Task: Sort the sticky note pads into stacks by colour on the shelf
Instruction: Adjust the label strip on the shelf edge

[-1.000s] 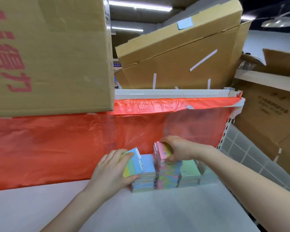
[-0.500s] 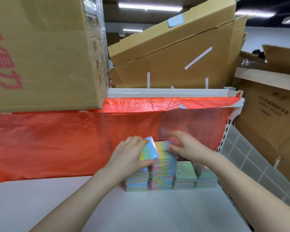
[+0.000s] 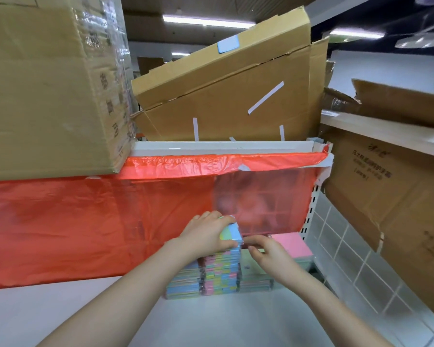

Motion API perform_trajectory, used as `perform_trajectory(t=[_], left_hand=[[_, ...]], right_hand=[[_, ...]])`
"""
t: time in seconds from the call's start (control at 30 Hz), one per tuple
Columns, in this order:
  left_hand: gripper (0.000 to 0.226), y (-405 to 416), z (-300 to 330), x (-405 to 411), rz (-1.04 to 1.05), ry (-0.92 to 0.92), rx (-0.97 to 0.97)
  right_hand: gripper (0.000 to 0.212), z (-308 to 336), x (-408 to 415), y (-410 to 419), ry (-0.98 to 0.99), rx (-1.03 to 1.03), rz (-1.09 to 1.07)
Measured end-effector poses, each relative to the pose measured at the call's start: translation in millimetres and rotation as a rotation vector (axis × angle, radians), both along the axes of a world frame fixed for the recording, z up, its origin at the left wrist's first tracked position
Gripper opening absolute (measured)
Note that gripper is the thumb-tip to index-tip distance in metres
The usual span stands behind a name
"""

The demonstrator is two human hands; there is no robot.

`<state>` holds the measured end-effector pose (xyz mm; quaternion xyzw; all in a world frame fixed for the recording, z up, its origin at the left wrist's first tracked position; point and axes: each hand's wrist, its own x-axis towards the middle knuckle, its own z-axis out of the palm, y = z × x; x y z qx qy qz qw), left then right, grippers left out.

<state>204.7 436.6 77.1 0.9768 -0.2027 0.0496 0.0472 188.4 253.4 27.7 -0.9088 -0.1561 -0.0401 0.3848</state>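
Several stacks of sticky note pads stand side by side on the white shelf (image 3: 211, 321), against the red plastic sheet. The tall middle stack (image 3: 221, 274) is multicoloured; a lower bluish stack (image 3: 182, 284) is to its left and a green stack (image 3: 254, 276) to its right. A pink pad (image 3: 292, 245) tops the far-right stack. My left hand (image 3: 206, 237) grips a blue, green and yellow pad (image 3: 232, 234) on top of the middle stack. My right hand (image 3: 267, 254) hovers over the green stack, fingertips at the held pad's right edge, holding nothing I can see.
A red plastic sheet (image 3: 73, 226) hangs behind the stacks. Cardboard boxes (image 3: 48, 83) (image 3: 223, 96) sit on the upper shelf (image 3: 223, 146). More boxes (image 3: 386, 184) and a tiled wall (image 3: 348, 259) are to the right. The shelf's perforated upright (image 3: 311, 209) stands just right of the stacks.
My left hand has carried the multicoloured pad rightward onto the top of the middle stack. My right hand has dropped from that stack's top to its right side.
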Motion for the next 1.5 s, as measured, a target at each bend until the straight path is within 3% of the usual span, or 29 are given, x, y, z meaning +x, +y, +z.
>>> perform_trajectory(t=[0.2, 0.47, 0.6, 0.77, 0.9, 1.13, 1.37, 1.5], left_hand=[[0.061, -1.1, -12.1, -4.0, 0.006, -0.056, 0.037], [0.061, -5.2, -10.1, -6.2, 0.004, 0.004, 0.063], [0.059, -3.9, -7.9, -20.9, 0.037, -0.114, 0.085], [0.037, 19.0, -19.4, -58.5, 0.050, -0.456, -0.175], [0.028, 48.9, -42.3, -99.5, 0.156, -0.469, -0.241], [0.029, 122.7, -73.7, -171.8, 0.444, -0.348, -0.189], [0.031, 229.6, -87.9, -246.3, 0.714, -0.263, -0.126], [0.031, 302.3, -94.9, -297.4, 0.805, -0.247, -0.095]], right_hand=[[0.028, -4.2, -0.5, 3.0, 0.003, -0.027, -0.018], [0.032, -3.0, -6.8, 1.0, 0.023, -0.042, 0.003], [0.031, -0.3, -11.2, -3.2, -0.043, -0.012, -0.020], [0.027, 6.5, -20.4, -11.8, -0.302, 0.116, -0.143], [0.026, 20.4, -28.4, 1.6, -0.403, 0.217, -0.084], [0.024, 20.4, -57.2, 90.7, -0.392, 0.206, 0.229], [0.029, -10.5, -97.6, 220.3, -0.316, -0.193, 0.480], [0.030, -20.6, -131.2, 298.6, -0.270, -0.273, 0.551]])
